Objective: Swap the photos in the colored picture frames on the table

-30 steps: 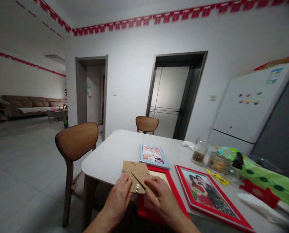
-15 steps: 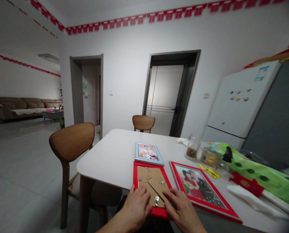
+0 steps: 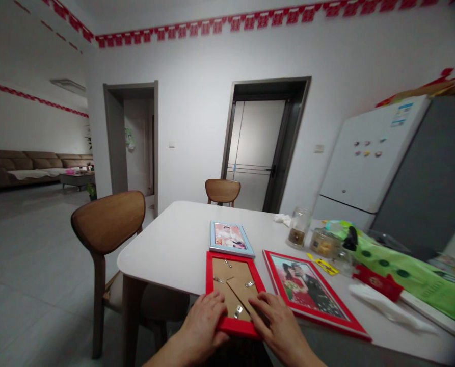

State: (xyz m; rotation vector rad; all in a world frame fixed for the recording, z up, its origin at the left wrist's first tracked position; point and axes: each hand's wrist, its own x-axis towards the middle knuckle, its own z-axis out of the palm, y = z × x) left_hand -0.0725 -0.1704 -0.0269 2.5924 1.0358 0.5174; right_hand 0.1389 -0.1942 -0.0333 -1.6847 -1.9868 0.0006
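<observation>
A red picture frame (image 3: 209, 275) lies face down at the table's near edge, its brown backing board and metal clips showing. My left hand (image 3: 206, 318) grips its lower left corner, fingers on top and thumb at the near edge. On the lower right side rests my right hand (image 3: 275, 316), its fingers bent over the red border. Beyond the frame lies a light blue frame (image 3: 231, 238) with a photo facing up. To the right, a larger red frame (image 3: 311, 288) also shows its photo.
The white table (image 3: 162, 244) also bears a glass jar (image 3: 299, 229), a round container (image 3: 324, 243), a green bag (image 3: 399, 270), a red packet (image 3: 378, 282) and white tissue. Wooden chairs stand left (image 3: 110, 221) and behind (image 3: 222, 191). A white fridge (image 3: 365, 158) is at the right.
The view has shifted slightly, so everything appears a little further left. My left fingers have moved outward on the frame's left border, uncovering more of the lower backing. The right hand stays at the right side.
</observation>
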